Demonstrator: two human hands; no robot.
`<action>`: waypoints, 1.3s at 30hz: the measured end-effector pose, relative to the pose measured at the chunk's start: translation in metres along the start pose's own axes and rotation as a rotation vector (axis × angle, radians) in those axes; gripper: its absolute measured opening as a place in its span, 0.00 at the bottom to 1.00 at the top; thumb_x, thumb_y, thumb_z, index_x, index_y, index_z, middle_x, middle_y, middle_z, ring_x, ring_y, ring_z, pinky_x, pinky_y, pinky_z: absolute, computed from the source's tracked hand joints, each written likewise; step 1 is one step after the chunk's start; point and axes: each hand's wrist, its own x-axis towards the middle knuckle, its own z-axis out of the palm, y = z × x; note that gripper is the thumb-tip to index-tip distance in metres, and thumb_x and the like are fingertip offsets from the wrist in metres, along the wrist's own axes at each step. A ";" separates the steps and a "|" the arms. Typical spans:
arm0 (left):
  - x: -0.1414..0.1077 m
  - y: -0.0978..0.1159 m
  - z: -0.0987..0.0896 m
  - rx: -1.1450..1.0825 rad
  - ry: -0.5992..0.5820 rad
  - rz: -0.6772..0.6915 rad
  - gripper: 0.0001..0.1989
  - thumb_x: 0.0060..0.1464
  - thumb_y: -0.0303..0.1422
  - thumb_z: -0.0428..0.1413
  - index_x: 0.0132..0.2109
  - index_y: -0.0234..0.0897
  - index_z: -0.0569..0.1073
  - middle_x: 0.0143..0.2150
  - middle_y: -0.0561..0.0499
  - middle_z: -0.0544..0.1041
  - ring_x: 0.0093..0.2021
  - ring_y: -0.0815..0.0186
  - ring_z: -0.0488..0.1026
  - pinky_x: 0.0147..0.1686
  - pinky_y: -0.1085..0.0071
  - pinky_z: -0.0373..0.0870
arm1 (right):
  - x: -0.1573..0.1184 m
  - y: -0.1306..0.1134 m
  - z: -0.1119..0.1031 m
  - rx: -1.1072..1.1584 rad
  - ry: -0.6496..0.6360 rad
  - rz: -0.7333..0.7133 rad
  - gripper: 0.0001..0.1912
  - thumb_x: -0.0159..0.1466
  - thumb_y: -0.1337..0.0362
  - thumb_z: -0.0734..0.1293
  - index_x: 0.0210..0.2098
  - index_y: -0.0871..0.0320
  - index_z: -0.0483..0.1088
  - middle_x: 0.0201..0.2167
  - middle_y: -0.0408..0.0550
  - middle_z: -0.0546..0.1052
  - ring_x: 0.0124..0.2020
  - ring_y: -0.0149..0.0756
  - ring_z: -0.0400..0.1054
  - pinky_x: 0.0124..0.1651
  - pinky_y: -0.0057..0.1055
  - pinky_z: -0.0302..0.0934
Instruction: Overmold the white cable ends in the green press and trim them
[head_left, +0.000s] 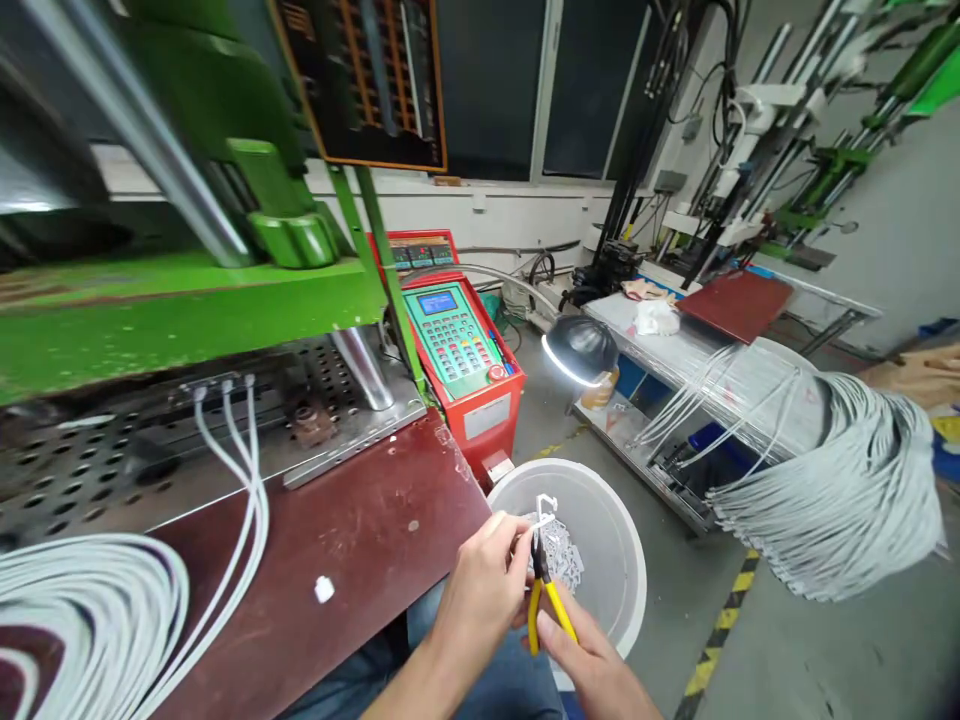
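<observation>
My right hand (581, 640) is closed round the yellow handles of a pair of cutting pliers (551, 600), whose dark jaws point up and away from me. Just left of the jaws, my left hand (491, 565) pinches a thin white plastic piece (546, 510) with a bent, hooked end. The jaws meet or nearly meet this piece; I cannot tell whether they are closed on it. Both hands are above a large white bucket (615, 540) with many small white plastic scraps (562, 555) inside.
A dark red table (375, 530) carries coiled white cables (90, 590) and a small white plug (324, 589). Behind it stands a green press (187, 320) beside a red control box (480, 400). On the right, a cable bundle (840, 490) hangs off a bench, near a black lamp (581, 345).
</observation>
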 end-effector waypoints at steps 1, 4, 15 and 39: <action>0.001 0.000 0.003 0.019 -0.034 -0.001 0.12 0.60 0.33 0.45 0.33 0.38 0.72 0.29 0.53 0.71 0.26 0.70 0.70 0.28 0.74 0.64 | 0.001 -0.002 -0.001 0.048 0.015 -0.011 0.27 0.65 0.45 0.60 0.57 0.54 0.64 0.50 0.52 0.70 0.50 0.44 0.63 0.53 0.39 0.58; 0.004 -0.002 0.010 0.104 -0.086 -0.006 0.12 0.60 0.32 0.45 0.33 0.38 0.71 0.30 0.52 0.71 0.27 0.68 0.70 0.29 0.72 0.64 | 0.002 -0.004 -0.006 0.226 0.026 -0.035 0.26 0.64 0.47 0.62 0.57 0.54 0.65 0.48 0.52 0.71 0.48 0.44 0.64 0.49 0.38 0.60; 0.011 -0.001 0.025 0.254 -0.063 0.099 0.12 0.60 0.30 0.43 0.34 0.38 0.70 0.30 0.51 0.72 0.28 0.67 0.71 0.30 0.73 0.66 | 0.006 0.027 -0.022 0.391 -0.052 0.033 0.24 0.64 0.47 0.63 0.52 0.56 0.69 0.41 0.52 0.72 0.42 0.42 0.66 0.42 0.37 0.62; 0.034 -0.015 0.090 0.667 -0.348 0.218 0.03 0.47 0.26 0.57 0.32 0.30 0.71 0.31 0.45 0.75 0.30 0.62 0.73 0.21 0.71 0.63 | 0.047 0.106 -0.048 0.506 0.209 0.123 0.20 0.50 0.44 0.72 0.32 0.53 0.74 0.20 0.45 0.71 0.18 0.35 0.62 0.20 0.30 0.58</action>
